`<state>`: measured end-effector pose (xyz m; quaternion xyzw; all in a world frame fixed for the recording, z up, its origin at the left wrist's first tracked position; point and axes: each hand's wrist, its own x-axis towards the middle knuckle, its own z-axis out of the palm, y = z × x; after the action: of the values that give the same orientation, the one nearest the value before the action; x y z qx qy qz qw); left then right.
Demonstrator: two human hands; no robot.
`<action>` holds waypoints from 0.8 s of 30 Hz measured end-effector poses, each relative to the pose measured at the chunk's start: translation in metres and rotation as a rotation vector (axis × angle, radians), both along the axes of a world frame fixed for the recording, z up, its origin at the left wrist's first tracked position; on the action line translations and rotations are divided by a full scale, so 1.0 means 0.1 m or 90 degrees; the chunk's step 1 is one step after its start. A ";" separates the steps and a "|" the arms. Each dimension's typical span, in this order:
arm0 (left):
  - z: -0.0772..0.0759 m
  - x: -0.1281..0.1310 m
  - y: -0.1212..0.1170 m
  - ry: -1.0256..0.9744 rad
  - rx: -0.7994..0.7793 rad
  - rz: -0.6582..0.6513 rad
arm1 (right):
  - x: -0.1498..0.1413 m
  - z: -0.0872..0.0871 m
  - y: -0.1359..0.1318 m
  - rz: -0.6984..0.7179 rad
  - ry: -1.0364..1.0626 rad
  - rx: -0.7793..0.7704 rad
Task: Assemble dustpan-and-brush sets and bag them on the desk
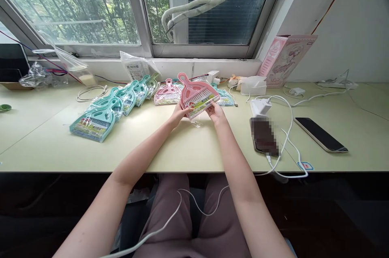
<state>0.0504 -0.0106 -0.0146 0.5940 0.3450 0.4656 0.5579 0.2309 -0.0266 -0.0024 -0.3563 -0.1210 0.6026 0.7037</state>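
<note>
A pink dustpan and brush set [199,95] in clear wrapping is held up over the table, tilted, with its handle pointing away from me. My left hand [180,115] grips its lower left corner, and my right hand [215,112] grips the lower right one. Behind it another pink dustpan set [167,92] lies on the table, beside a partly hidden teal one [224,96]. To the left, several wrapped teal dustpan sets [96,122] overlap in a row that runs back toward the window.
On the right of the table [188,156] lie a phone [263,136] on a white cable, a charger [260,106] and a second phone [320,134]. A pink box [284,61] and a tissue pack [253,85] stand near the window. A cable crosses my lap.
</note>
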 end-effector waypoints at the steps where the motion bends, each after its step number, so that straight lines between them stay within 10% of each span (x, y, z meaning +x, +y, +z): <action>1: 0.00 0.00 0.00 -0.001 -0.001 0.000 | 0.00 0.00 0.00 0.001 0.002 0.002; 24: 0.04 0.00 -0.05 0.015 0.024 -0.029 | 0.14 0.02 -0.02 0.055 -0.039 0.067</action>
<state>0.0505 -0.0152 -0.0109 0.6176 0.3291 0.4522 0.5530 0.2452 -0.0288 -0.0008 -0.3313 -0.1890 0.6141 0.6909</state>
